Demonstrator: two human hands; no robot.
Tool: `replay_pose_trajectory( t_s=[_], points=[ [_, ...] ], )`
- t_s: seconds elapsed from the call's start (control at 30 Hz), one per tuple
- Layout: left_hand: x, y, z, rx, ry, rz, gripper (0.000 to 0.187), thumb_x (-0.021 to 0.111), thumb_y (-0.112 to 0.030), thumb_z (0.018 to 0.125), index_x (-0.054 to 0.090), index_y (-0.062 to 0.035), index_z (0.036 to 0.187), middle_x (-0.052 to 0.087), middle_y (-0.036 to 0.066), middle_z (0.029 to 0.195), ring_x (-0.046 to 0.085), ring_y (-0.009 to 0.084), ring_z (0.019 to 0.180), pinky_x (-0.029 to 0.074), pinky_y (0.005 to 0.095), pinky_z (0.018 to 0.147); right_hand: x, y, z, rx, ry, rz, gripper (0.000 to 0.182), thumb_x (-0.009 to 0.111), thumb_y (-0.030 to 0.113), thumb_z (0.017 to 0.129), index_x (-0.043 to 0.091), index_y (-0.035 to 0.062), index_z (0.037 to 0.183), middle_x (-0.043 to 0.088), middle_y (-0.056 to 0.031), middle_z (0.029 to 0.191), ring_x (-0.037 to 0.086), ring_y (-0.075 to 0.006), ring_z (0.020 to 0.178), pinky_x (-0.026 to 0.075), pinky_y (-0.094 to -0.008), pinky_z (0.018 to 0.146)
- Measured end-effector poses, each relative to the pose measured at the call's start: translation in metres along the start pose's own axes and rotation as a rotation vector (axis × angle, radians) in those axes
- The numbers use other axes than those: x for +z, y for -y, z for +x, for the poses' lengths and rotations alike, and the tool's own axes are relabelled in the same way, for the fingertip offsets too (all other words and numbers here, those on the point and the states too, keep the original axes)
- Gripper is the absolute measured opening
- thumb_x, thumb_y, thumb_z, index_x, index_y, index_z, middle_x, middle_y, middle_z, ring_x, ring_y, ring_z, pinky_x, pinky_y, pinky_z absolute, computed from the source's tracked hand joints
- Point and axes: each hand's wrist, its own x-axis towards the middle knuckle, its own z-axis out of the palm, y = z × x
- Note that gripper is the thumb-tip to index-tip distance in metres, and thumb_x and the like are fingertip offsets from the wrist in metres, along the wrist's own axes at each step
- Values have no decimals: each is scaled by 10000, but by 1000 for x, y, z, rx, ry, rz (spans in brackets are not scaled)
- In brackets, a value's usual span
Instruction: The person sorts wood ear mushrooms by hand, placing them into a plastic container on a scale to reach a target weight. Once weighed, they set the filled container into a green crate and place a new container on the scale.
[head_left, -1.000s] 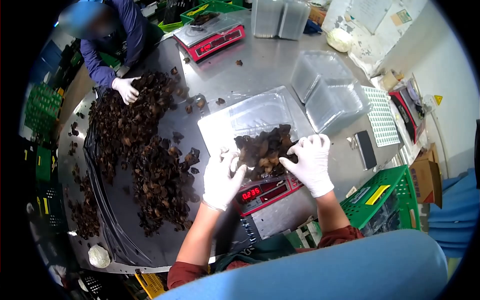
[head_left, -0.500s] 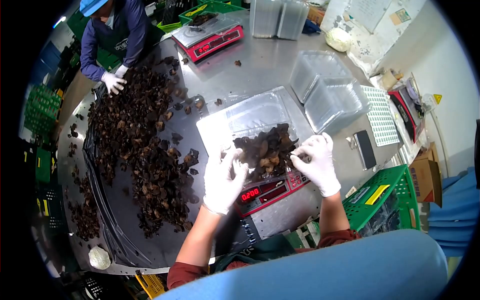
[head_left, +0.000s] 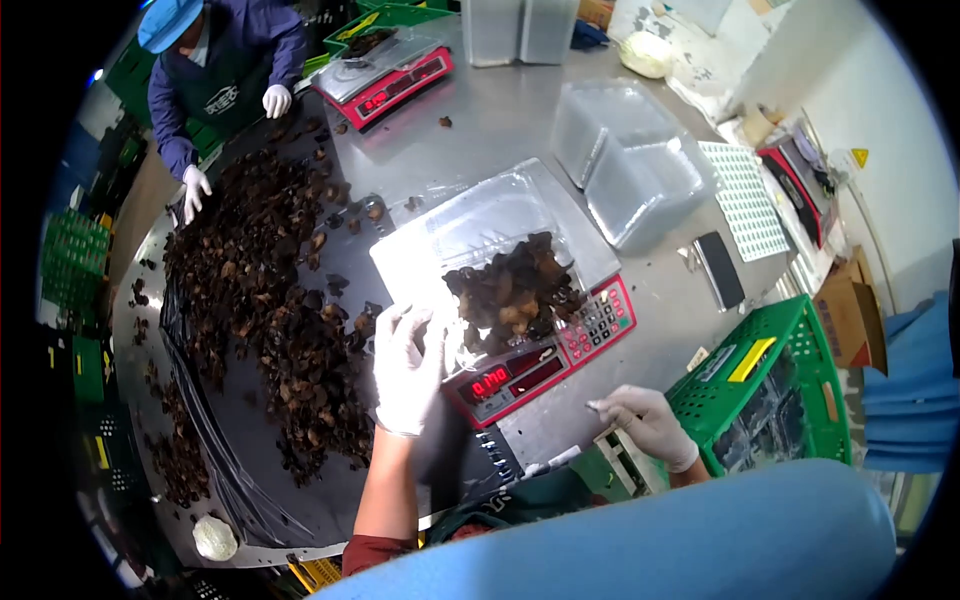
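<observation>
A red scale (head_left: 545, 360) stands in front of me with a clear plastic tray (head_left: 470, 235) on it, holding a heap of dark dried mushrooms (head_left: 510, 290). My left hand (head_left: 405, 365), in a white glove, rests with fingers spread at the tray's left edge, touching it. My right hand (head_left: 640, 420), also gloved, hovers low near the table's front edge, right of the scale, fingers loosely curled and holding nothing. A large pile of loose mushrooms (head_left: 260, 290) lies on black plastic to the left.
A co-worker in blue (head_left: 215, 65) stands at the far left by the pile, near a second red scale (head_left: 385, 65). Stacks of clear trays (head_left: 630, 160) sit to the right, with a label sheet (head_left: 745, 200), a phone (head_left: 720, 270) and a green crate (head_left: 780, 390).
My right hand has left the mushrooms in the tray and dropped back toward me. The left hand slid slightly left. The co-worker's hands lifted off the pile.
</observation>
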Motion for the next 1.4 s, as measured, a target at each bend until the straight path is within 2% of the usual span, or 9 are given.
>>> replay_pose_trajectory(
  t_s=[0.53,0.7,0.83,0.97,1.17,1.27,1.33,1.37,1.4],
  points=[
    [-13,17,-35,-47,47,-141,271,661,30,805,653,-32,1069,529,105,1203,577,189,1053,481,310,907,46,-88,-121,530,-330,28,166,763,113,763,657,-6,717,557,21,649,495,-48,632,403,-217,567],
    [-30,19,-42,-58,70,-108,281,714,-11,782,653,-35,1056,525,122,1197,568,220,1024,467,311,892,58,-180,-179,505,-305,-426,329,660,90,763,661,24,1085,696,-133,840,684,-226,792,526,-312,719],
    [-35,29,-49,-49,76,-123,298,697,4,779,652,-39,1071,524,116,1201,563,215,1040,463,318,912,59,-179,-198,791,-192,-601,505,720,319,721,655,16,1120,704,-145,900,674,-297,787,529,-363,745],
    [-40,31,-51,-53,78,-128,303,695,3,782,649,-41,1078,525,112,1200,564,213,1038,464,319,912,60,-210,-216,1031,100,-824,640,752,404,706,623,-4,1182,688,-181,972,610,-371,1003,487,-432,855],
    [-42,34,-52,-34,82,-112,307,695,-18,794,642,-42,1095,528,118,1203,571,218,1032,469,323,911,91,-273,-277,436,-226,-1600,541,698,525,739,720,18,927,661,-202,1085,434,-470,1240,422,-478,958],
    [-43,33,-52,-56,65,-120,298,694,-28,800,642,-41,1094,530,124,1206,576,222,1039,476,330,902,89,-258,-253,664,-37,-1311,451,688,504,761,739,64,846,688,-164,1016,562,-402,1112,469,-438,901],
    [-44,35,-52,-65,50,-105,293,690,-25,804,642,-39,1093,536,122,1200,580,224,1040,479,331,896,71,-165,-185,1034,263,-763,386,696,465,772,744,94,867,702,-140,957,642,-348,984,496,-426,846],
    [-44,37,-51,-67,40,-97,290,688,-24,806,642,-38,1092,539,120,1197,582,225,1041,481,331,893,75,-189,-185,839,125,-856,311,674,416,805,734,111,814,700,-121,859,670,-294,789,515,-418,753],
    [-44,38,-50,-54,36,-91,286,686,-25,809,641,-38,1091,545,116,1187,584,221,1032,483,328,887,69,-155,-163,673,80,-797,270,689,355,789,702,87,819,688,-132,860,663,-305,809,517,-413,752]
  ],
)
